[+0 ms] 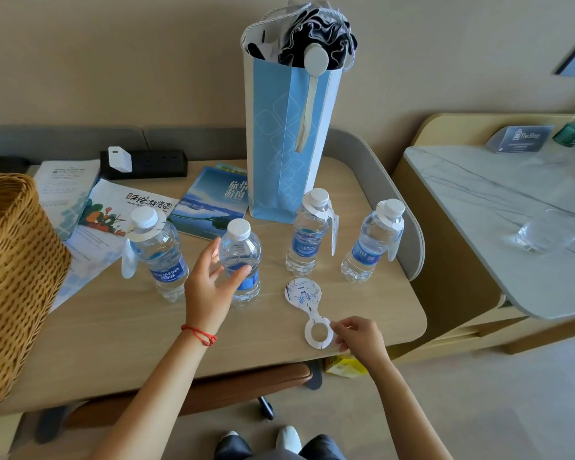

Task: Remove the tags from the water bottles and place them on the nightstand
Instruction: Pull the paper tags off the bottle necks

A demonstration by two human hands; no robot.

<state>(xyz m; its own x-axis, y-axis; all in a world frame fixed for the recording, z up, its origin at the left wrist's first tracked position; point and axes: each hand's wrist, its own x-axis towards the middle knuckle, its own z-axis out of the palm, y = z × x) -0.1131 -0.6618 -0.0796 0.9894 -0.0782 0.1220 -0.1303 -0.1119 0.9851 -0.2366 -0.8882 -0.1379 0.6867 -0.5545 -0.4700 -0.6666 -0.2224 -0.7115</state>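
Several clear water bottles stand in a row on the wooden table [146, 327]. The second bottle [241, 240] has no tag. My left hand [210, 287] is open beside it, fingers curled near its body, seemingly just off the plastic. The far-left bottle [161, 257], the third bottle [307, 237] and the far-right bottle [372, 244] each carry a white paper tag around the neck. A loose white tag [307, 303] with blue print lies flat near the front edge. My right hand [359, 336] pinches the ring end of that tag.
A tall blue paper bag [286, 144] stands behind the bottles. Brochures [210, 200] and a black power strip [146, 164] lie at the back left. A wicker basket [10, 277] fills the left edge. A marble-topped stand [495, 210] with a glass [541, 234] is on the right.
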